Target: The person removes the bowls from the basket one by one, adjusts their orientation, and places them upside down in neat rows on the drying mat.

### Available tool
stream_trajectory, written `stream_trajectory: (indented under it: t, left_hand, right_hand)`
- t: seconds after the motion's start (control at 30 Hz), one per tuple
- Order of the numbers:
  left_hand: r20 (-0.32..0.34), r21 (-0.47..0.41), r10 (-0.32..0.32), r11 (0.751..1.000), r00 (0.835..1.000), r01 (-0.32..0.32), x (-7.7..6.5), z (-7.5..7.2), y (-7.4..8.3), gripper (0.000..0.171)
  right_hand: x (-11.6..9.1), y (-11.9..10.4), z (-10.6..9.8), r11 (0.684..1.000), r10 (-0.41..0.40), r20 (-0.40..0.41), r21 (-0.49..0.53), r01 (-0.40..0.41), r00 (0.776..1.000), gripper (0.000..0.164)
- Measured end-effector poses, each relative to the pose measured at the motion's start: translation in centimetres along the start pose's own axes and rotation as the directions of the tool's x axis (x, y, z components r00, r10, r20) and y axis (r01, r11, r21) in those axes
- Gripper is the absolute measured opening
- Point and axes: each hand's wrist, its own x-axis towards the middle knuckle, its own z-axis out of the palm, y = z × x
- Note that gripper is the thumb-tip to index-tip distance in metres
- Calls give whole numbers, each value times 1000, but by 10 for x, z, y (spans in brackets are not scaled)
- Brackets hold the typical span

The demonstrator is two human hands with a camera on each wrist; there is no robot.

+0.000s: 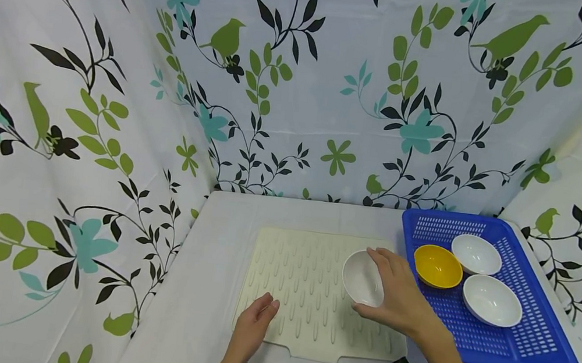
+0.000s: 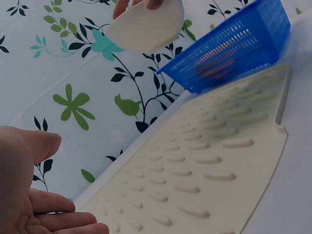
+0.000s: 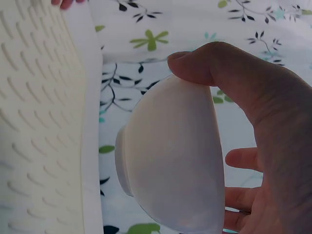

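My right hand (image 1: pixel 400 291) holds a white bowl (image 1: pixel 361 280) by its rim, thumb on one side and fingers on the other. The bowl is raised above the right part of a cream draining board (image 1: pixel 306 300) with rows of raised ridges. Seen from the right wrist, the bowl (image 3: pixel 170 156) is tipped on its side, its foot ring facing the board. My left hand (image 1: pixel 255 321) hovers near the board's front left with nothing in it. In the left wrist view its fingers (image 2: pixel 63 217) are loosely extended and the thumb is apart from them.
Right of the board stands a blue perforated basket (image 1: pixel 542 357). In it are a yellow bowl (image 1: pixel 437 267) and two white bowls, one behind (image 1: pixel 475 255) and one in front (image 1: pixel 492 301). A white cloth (image 1: pixel 178 311) covers the table, and patterned curtains (image 1: pixel 300 89) hang behind and at the sides.
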Motion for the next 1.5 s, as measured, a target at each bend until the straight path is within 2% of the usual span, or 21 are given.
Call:
stream_trajectory:
  t: [0.1, 0.17, 0.3, 0.43, 0.6, 0.7, 0.8, 1.0, 1.3, 1.4, 1.47, 1.5]
  left_hand:
    - [75, -128, 12, 992, 997, -2, 3, 7, 9, 80]
    - [133, -225, 25, 974, 991, 6, 5, 11, 15, 77]
    - [253, -401, 50, 914, 966, 58, 8, 17, 24, 72]
    - [351, -535, 84, 836, 932, 126, 10, 24, 27, 67]
    - [408, -638, 118, 746, 905, 191, 11, 34, 29, 60]
    - [415, -663, 127, 721, 901, 204, 9, 38, 30, 54]
    - [412, -667, 139, 719, 900, 195, 8, 39, 30, 49]
    - [422, -666, 135, 717, 897, 205, 12, 34, 26, 56]
    - [421, -679, 133, 702, 897, 215, 17, 29, 25, 58]
    - [412, -671, 129, 712, 902, 205, 17, 27, 24, 59]
    - [396, -655, 125, 733, 910, 184, 18, 26, 24, 59]
    - [380, -638, 117, 752, 917, 168, 18, 25, 24, 59]
  right_hand:
    - [3, -10, 6, 1000, -23, 19, 13, 22, 1000, 102]
    - [4, -16, 10, 999, -41, 24, 20, 41, 999, 102]
    - [7, -27, 20, 996, -77, 32, 54, 75, 997, 101]
    - [9, -34, 32, 991, -114, 27, 68, 112, 993, 101]
    - [11, -39, 45, 983, -176, 4, 59, 175, 984, 106]
    - [11, -42, 50, 978, -199, 4, 66, 198, 980, 107]
    - [11, -44, 53, 976, -210, 12, 61, 209, 978, 108]
    - [13, -46, 55, 976, -212, 24, 62, 210, 977, 109]
    - [17, -46, 60, 969, -243, 48, 54, 240, 969, 113]
    - [18, -45, 62, 963, -267, 52, 44, 265, 962, 114]
    - [19, -45, 62, 961, -277, 57, 45, 274, 959, 116]
    - [19, -45, 62, 960, -276, 60, 53, 273, 959, 116]
